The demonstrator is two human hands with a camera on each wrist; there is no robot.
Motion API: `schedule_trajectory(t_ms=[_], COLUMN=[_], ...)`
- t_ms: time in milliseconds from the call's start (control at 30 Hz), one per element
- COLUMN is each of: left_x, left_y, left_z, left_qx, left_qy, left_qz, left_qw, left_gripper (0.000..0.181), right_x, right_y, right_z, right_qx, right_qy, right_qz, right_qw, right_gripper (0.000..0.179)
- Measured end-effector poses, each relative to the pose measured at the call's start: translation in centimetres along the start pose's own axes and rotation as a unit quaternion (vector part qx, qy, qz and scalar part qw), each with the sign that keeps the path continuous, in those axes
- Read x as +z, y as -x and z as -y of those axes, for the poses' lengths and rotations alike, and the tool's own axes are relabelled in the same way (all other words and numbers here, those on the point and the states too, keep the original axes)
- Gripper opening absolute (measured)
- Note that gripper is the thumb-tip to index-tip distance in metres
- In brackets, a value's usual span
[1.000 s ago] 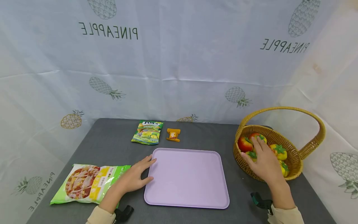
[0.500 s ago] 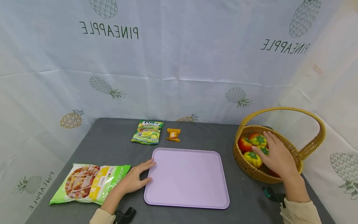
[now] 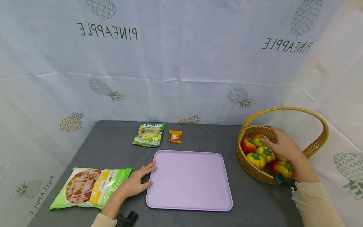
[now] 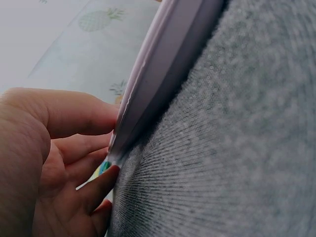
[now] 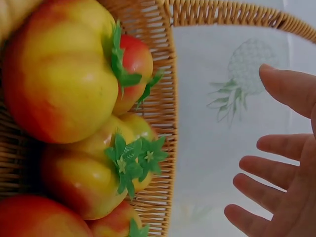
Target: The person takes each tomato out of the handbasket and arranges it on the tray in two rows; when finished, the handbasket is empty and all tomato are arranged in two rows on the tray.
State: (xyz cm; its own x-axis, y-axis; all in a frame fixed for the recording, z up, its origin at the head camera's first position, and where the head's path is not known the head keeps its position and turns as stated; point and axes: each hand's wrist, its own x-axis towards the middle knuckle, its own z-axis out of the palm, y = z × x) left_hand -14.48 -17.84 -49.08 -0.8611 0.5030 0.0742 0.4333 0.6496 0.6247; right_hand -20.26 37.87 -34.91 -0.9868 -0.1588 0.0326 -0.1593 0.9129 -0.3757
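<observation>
A lilac tray (image 3: pixel 190 181) lies on the dark grey table. My left hand (image 3: pixel 136 182) rests at the tray's left edge, its fingertips touching the rim; in the left wrist view the thumb (image 4: pixel 81 116) meets the rim too. A wicker basket (image 3: pixel 250 171) with a tall handle stands at the right. It holds several red-and-yellow toy tomatoes (image 3: pixel 266 154) with green leaf tops. Over the basket's right side reaches my right hand (image 3: pixel 285 147). The right wrist view shows its fingers (image 5: pixel 266 170) spread, holding nothing, apart from the tomatoes. In the head view its fingertips are partly hidden.
A green frozen-food bag (image 3: pixel 90 188) lies left of the tray, close to my left forearm. Behind the tray are a green Fox's candy bag (image 3: pixel 148 135) and a small orange packet (image 3: pixel 175 136). The basket's handle (image 3: pixel 286 108) arches above my right hand.
My right hand has shifted right and slightly back across the basket, uncovering more tomatoes. The left hand has stayed at the tray's edge. The tray and packets have not moved.
</observation>
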Motion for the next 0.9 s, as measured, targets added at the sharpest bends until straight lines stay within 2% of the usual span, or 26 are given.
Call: schedule_trajectory(t_ms=[233,433,700,900], left_x=[0.0,0.1,0.0,0.0], left_y=[0.0,0.0,0.1,0.0], left_z=[0.0,0.0,0.0,0.2], left_qx=[-0.001,-0.001,-0.001,0.001], left_qy=[0.003,0.004,0.008,0.003], left_qz=[0.000,-0.001,-0.001,0.001], left_qw=[1.0000,1.0000,1.0000,1.0000], left_gripper=[0.052,0.053,0.053,0.053], right_x=[-0.2,0.5,1.6,2.0], right_y=[-1.7,-2.4,-3.3,-3.8], right_z=[-1.5,-2.9,-4.6,-5.2], right_qx=[0.034,0.049,0.023,0.017], right_qy=[-0.002,-0.035,-0.095,-0.101], right_qz=[0.046,0.078,0.101,0.126], right_qw=[0.9983,0.9951,0.9902,0.9868], right_gripper=[0.085,0.083,0.074,0.065])
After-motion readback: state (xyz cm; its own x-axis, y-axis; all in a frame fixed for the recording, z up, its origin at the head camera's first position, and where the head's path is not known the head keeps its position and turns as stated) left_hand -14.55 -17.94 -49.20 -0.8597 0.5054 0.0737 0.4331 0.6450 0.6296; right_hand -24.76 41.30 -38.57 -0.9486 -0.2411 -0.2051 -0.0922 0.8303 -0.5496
